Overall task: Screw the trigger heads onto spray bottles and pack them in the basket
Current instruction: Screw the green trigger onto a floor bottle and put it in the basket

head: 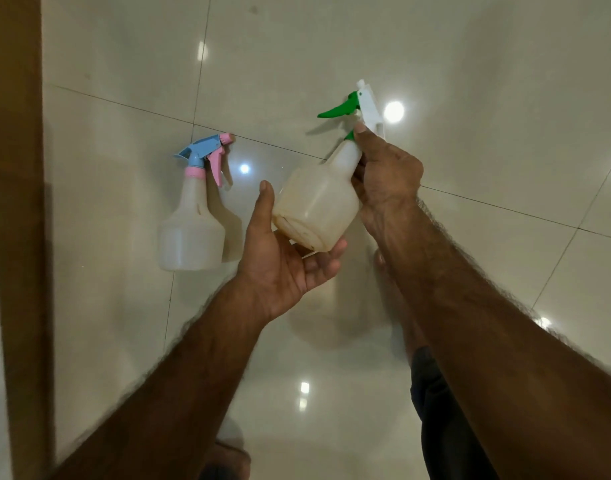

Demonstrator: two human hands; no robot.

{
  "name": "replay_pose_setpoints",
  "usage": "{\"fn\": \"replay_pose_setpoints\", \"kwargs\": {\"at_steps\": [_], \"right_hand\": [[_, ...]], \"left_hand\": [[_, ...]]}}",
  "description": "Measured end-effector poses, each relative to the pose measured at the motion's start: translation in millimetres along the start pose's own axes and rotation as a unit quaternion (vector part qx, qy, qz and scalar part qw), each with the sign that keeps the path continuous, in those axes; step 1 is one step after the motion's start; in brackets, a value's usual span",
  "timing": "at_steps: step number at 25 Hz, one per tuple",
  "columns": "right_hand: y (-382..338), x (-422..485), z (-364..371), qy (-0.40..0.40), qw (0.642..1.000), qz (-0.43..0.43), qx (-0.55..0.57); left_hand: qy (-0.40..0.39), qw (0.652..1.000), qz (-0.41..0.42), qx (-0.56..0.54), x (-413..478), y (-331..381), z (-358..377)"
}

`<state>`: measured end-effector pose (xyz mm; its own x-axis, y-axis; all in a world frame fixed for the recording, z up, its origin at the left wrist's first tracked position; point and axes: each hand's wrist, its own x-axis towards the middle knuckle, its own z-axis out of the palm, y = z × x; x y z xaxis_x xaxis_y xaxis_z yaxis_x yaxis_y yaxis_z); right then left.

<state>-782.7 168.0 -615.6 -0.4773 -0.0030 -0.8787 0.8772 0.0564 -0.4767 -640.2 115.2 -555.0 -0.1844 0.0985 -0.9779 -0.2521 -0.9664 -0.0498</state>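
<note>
One translucent white plastic spray bottle [318,202] is held above the glossy cream tiled floor [470,64], long axis tilted: base toward the left grip [283,261], neck away toward the right grip [383,171]. Left grip cups the base, fingers curled under. Right grip wraps the neck, just below the green-and-white trigger head [356,105]; likely it does the twisting. A second translucent bottle with blue-and-pink head [193,230] lies on the floor, well left of the left grip.

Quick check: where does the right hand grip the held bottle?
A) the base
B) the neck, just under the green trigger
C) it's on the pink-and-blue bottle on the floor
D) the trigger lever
B: the right hand is curled round the neck of the bottle just below the green-and-white trigger head, while the left hand cups the base.
</note>
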Motion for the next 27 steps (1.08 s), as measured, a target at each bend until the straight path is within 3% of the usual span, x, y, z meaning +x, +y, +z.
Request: {"fn": "replay_pose_setpoints", "kwargs": {"at_steps": [2, 8, 12, 14, 20, 27], "right_hand": [[-0.2, 1.5, 0.2, 0.002, 1.0, 0.012, -0.006], [-8.2, 6.0, -4.1, -0.031, 0.998, 0.029, -0.046], [-9.6, 7.1, -0.9, -0.011, 0.999, 0.012, -0.031], [-10.2, 8.6, -0.2, -0.005, 1.0, 0.001, -0.024], [-8.7, 8.4, -5.4, -0.053, 0.998, 0.003, -0.017], [-14.7, 5.9, -7.5, -0.08, 0.996, 0.018, -0.043]], "left_hand": [[-0.013, 1.0, 0.014, -0.002, 0.4, 0.9, 1.4], [0.082, 0.988, 0.128, -0.013, 7.5, -3.9, 2.1], [0.085, 0.982, 0.169, 0.002, 6.7, -8.0, 10.9], [0.079, 0.984, 0.16, -0.021, 5.1, -11.5, 16.3], [0.023, 0.999, 0.017, -0.028, -0.3, -10.2, 18.2], [0.048, 0.996, 0.073, -0.012, 5.1, -8.9, 9.0]]}}
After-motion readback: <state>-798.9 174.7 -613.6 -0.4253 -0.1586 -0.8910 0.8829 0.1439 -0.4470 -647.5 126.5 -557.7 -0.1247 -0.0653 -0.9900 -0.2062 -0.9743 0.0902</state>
